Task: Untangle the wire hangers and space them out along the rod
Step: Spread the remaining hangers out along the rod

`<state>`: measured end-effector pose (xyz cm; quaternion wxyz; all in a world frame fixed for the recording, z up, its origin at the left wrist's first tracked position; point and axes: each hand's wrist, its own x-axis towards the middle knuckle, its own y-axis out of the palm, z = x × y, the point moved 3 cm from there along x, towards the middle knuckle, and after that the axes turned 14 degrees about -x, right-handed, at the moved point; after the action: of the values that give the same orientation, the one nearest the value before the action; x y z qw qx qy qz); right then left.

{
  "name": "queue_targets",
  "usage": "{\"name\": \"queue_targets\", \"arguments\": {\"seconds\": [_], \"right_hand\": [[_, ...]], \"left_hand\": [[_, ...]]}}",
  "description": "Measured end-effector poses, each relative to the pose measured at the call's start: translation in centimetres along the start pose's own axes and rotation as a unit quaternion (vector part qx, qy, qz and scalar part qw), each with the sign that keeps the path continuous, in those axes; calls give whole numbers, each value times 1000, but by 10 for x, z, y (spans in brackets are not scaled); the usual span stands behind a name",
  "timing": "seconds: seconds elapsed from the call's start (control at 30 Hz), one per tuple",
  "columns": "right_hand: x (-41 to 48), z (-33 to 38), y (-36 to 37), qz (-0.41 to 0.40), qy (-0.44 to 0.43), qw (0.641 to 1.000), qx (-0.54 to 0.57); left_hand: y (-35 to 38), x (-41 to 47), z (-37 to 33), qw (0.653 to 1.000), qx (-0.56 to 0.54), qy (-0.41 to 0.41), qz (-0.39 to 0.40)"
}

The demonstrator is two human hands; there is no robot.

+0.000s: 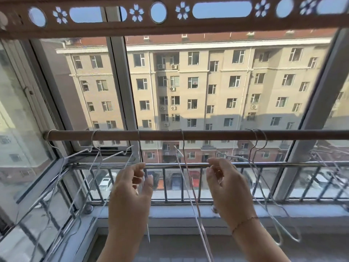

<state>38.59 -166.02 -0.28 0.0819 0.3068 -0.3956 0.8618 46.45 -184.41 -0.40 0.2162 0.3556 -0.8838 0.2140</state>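
A brown rod (207, 135) runs across the window at mid height. Several thin wire hangers hook over it, spread from left to right. Two at the left (98, 157) lean sideways toward the window frame. My left hand (130, 193) has its thumb and fingers around the wire of the hanger (139, 146) hooked left of centre. One hanger (188, 178) hangs free between my hands. My right hand (226, 188) is curled with its fingertips pinched at the shoulder wire of the paired hangers (256, 146) on the right, whose loops hang low at the right.
A steel guard railing (283, 164) with vertical bars runs just behind the hangers. Window frames (120, 82) and glass stand behind it. A brown perforated beam (170, 27) crosses overhead. The sill (179, 210) lies below my hands.
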Motion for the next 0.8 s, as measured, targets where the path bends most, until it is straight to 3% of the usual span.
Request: {"name": "queue_targets", "arguments": {"seconds": [0.07,0.17,0.33,0.53,0.8], "right_hand": [[5,-22,-21,-54,24,998,-9],[12,-57,-44,-97,67,992,-42],[17,-106,-50,-40,132,989,-58],[25,-136,-44,21,153,987,-48],[42,-153,-43,124,108,986,8]], "left_hand": [[11,-10,-23,998,-34,39,31],[40,-19,-40,987,-109,11,115],[97,-28,-52,955,-185,-44,229],[162,-35,-49,948,-189,-99,237],[221,-40,-44,933,-233,-206,178]]}}
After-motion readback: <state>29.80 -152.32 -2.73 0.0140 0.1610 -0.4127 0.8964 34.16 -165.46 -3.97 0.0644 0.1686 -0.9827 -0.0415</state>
